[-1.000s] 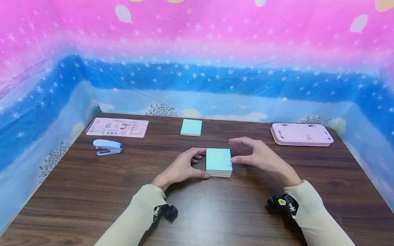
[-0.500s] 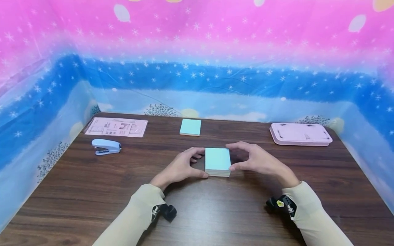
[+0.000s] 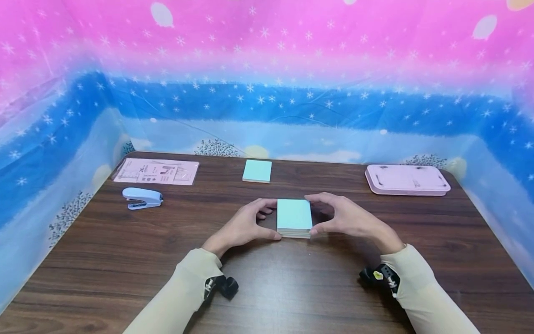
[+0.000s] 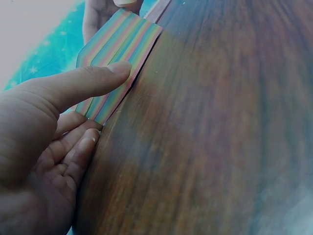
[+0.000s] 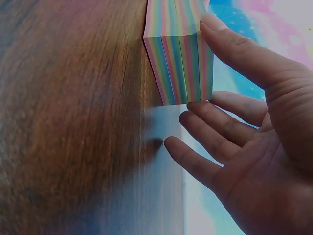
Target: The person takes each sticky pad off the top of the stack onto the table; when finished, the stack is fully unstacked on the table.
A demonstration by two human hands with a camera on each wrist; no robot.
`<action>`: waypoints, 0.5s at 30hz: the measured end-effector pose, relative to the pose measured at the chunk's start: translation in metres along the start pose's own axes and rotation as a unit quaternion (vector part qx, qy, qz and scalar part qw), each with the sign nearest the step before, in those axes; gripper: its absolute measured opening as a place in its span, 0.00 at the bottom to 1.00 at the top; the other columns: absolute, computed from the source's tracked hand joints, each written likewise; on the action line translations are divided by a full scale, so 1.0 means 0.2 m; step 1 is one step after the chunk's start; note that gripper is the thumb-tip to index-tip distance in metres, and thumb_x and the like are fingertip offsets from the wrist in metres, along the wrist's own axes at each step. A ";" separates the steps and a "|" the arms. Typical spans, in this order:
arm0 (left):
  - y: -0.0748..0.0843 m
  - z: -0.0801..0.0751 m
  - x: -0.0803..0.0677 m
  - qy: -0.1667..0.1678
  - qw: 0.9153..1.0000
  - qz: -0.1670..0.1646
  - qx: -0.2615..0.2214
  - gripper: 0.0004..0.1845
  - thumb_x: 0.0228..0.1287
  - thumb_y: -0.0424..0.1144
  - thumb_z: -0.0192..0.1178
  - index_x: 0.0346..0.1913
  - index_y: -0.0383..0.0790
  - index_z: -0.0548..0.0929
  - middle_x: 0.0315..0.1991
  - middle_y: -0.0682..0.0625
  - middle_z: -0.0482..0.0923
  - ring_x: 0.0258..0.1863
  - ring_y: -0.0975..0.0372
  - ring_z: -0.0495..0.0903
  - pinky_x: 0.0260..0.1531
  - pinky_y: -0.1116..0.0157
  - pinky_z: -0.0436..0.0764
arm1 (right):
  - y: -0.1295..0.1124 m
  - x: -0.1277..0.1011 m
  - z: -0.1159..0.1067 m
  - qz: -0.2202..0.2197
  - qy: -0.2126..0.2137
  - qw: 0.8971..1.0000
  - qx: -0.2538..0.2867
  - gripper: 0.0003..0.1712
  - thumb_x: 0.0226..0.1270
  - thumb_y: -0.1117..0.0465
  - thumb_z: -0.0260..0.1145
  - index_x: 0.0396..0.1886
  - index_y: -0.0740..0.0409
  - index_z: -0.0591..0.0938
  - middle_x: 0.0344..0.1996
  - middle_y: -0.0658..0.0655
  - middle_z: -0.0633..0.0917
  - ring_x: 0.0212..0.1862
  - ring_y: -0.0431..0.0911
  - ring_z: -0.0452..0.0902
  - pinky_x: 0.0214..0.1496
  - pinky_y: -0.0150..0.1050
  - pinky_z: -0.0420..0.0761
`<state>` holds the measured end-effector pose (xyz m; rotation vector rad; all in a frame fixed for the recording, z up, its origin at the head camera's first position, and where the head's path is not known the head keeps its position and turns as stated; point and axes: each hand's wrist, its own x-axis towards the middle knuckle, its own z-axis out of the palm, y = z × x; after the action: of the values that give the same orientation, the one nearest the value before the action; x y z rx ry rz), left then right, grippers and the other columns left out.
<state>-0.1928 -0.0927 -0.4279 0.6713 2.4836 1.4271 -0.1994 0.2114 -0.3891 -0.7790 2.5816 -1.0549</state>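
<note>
A thick stack of pale blue note sheets [image 3: 294, 217] lies on the dark wooden table [image 3: 125, 260], in front of me at the middle. My left hand [image 3: 268, 219] holds its left side, thumb at the near corner and forefinger at the far corner. My right hand [image 3: 320, 214] pinches the right side the same way. In the left wrist view my left thumb [image 4: 88, 81] presses on the stack [image 4: 120, 49]. In the right wrist view my right thumb [image 5: 234, 49] lies on the stack's edge [image 5: 178, 58], with the other fingers [image 5: 210, 127] loosely spread beside it.
A thinner pale blue pad [image 3: 257, 170] lies at the back middle. A light blue stapler [image 3: 142, 198] and a pink packet [image 3: 157, 171] sit at the back left, and a pink tray-like case [image 3: 407, 179] at the back right. A patterned plastic sheet [image 3: 267, 116] walls three sides.
My right hand has moved left and its thumb and forefinger have come onto the stack's right side. The left hand has kept its hold, and the stack has stayed in place.
</note>
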 end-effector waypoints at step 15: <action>0.00 0.00 0.00 0.003 1.000 -0.005 0.001 0.47 0.52 0.41 0.84 0.75 0.38 0.75 0.65 0.47 0.79 0.61 0.53 0.79 0.64 0.56 0.78 | -0.01 0.00 0.00 -0.002 -0.001 1.000 -0.017 0.50 0.58 0.48 0.84 0.78 0.54 0.73 0.72 0.59 0.77 0.73 0.57 0.72 0.73 0.60 0.72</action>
<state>-0.1927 -0.0921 -0.4274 0.6557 2.4904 1.4246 -0.1989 0.2105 -0.3875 -0.7934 2.6032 -1.0143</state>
